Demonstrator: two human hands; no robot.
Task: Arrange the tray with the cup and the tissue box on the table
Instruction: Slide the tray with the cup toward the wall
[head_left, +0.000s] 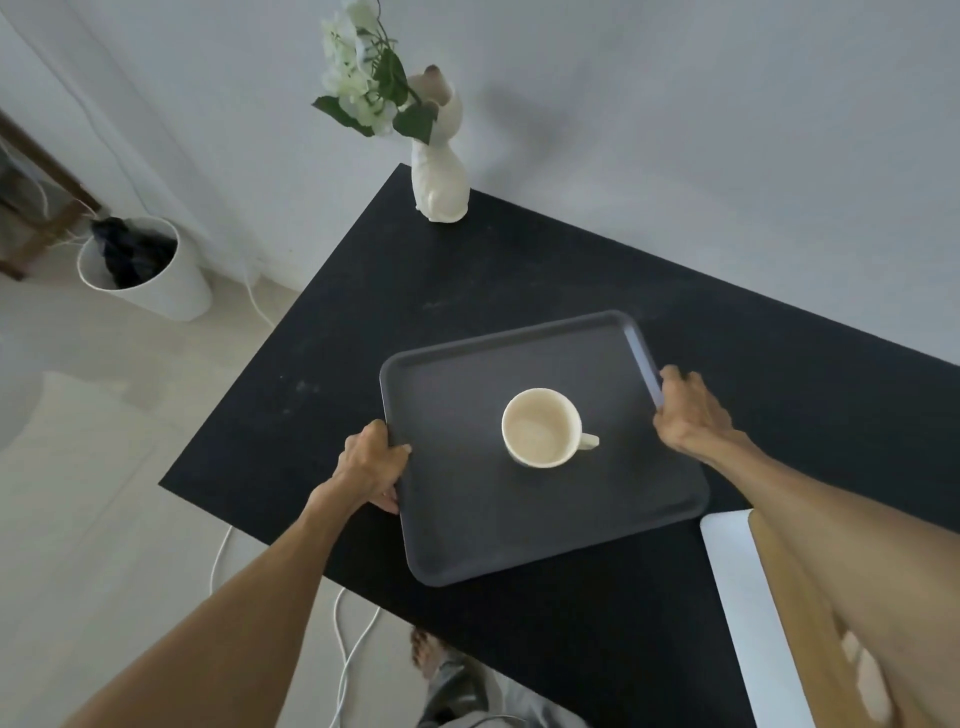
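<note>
A dark grey rectangular tray (467, 530) lies on the black table (519, 270), turned at a slant. An empty cream cup (541, 427) stands upright near the tray's middle, its handle pointing right. My left hand (371, 462) grips the tray's left rim, thumb over the edge. My right hand (691, 410) grips the right rim near the far corner. A white and wood-coloured box (748, 597), perhaps the tissue box, sits at the table's near right, partly hidden by my right forearm.
A white vase with white flowers (439, 176) stands at the table's far left corner. On the floor to the left are a white bin (140, 270) and white cables (343, 649). My foot (447, 670) shows below the table's near edge.
</note>
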